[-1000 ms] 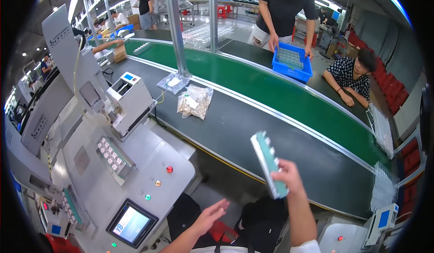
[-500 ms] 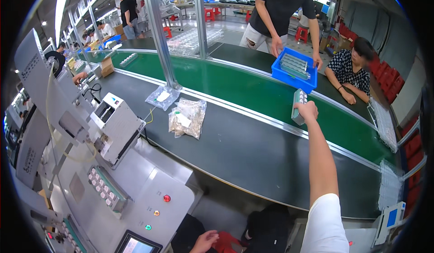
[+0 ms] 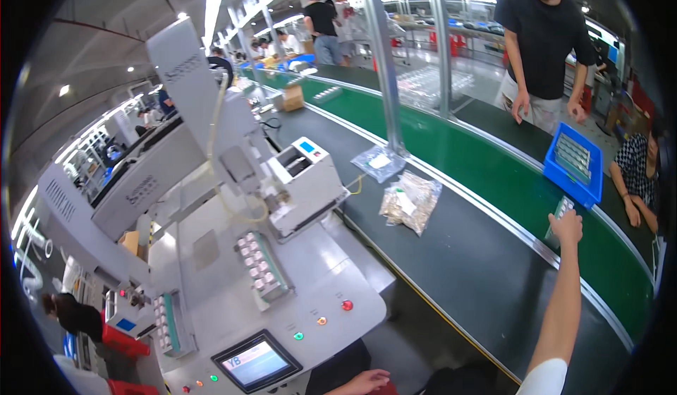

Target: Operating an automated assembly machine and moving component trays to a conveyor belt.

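My right hand (image 3: 567,228) reaches out over the green conveyor belt and grips a narrow grey fixture (image 3: 562,209) with small pale parts in its top; my fingers hide part of it. Just beyond it is a blue plastic bin (image 3: 594,192) holding similar fixtures. Low in the picture, near my lap, my left hand (image 3: 368,381) rests with loosely extended fingers and nothing visible in it. On the machine table at left stands a fixture (image 3: 261,268) filled with rows of round whitish parts. A second filled fixture (image 3: 168,323) stands further left.
A grey machine (image 3: 300,176) stands beside the dark bench. Plastic bags of small parts (image 3: 410,203) lie on the bench. The table has a touch screen (image 3: 257,361) and coloured buttons. A metal post (image 3: 381,63) rises beside the belt. Across it are a standing co-worker (image 3: 543,49) and a seated person (image 3: 635,173).
My view has swung left, so the scene sits further right. The co-worker's hands have let go of the blue bin, which now rests at the belt's far side. My right hand still grips the fixture.
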A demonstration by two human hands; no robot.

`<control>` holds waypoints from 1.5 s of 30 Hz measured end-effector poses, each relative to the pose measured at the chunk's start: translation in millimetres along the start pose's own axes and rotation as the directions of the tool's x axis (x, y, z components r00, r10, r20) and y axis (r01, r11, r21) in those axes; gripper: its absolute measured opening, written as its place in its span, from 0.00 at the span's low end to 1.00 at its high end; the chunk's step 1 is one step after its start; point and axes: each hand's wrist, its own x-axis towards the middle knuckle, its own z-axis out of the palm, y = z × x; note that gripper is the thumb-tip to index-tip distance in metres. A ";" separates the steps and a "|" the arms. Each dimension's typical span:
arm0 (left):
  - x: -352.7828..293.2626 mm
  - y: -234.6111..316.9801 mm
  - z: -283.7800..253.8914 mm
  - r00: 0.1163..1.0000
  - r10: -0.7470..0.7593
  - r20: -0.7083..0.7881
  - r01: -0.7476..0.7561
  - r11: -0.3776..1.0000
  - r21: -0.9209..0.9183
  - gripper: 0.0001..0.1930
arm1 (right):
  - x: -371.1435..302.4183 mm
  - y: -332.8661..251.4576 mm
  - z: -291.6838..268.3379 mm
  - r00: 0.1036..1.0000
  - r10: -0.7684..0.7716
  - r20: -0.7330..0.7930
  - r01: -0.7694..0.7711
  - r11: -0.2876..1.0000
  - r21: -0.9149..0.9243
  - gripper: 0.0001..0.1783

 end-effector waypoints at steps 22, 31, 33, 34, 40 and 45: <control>32.7 -74.9 55.2 0.859 0.468 0.208 -0.494 0.652 0.575 0.22 | -303.2 78.8 -9.7 0.804 -0.502 -0.318 0.578 0.786 0.220 0.06; -43.5 -31.2 97.3 0.783 0.591 0.194 -0.618 0.700 0.358 0.20 | -296.6 91.0 -3.8 0.839 -0.480 -0.256 0.534 0.816 0.221 0.06; -47.5 -41.6 88.9 0.764 0.606 0.218 -0.641 0.681 0.353 0.20 | -295.3 89.2 -0.4 0.837 -0.489 -0.245 0.537 0.819 0.203 0.06; -46.2 -49.3 85.1 0.741 0.623 0.251 -0.670 0.652 0.356 0.19 | -292.9 89.3 1.9 0.831 -0.497 -0.251 0.545 0.817 0.188 0.06; -5.9 -83.7 30.3 0.829 0.508 0.235 -0.468 0.399 0.789 0.19 | -288.0 87.9 2.3 0.827 -0.517 -0.219 0.550 0.826 0.126 0.08; 28.5 -88.3 -2.3 0.814 0.565 0.132 -0.521 0.611 0.597 0.19 | -290.4 84.5 7.0 0.832 -0.512 -0.213 0.536 0.841 0.070 0.09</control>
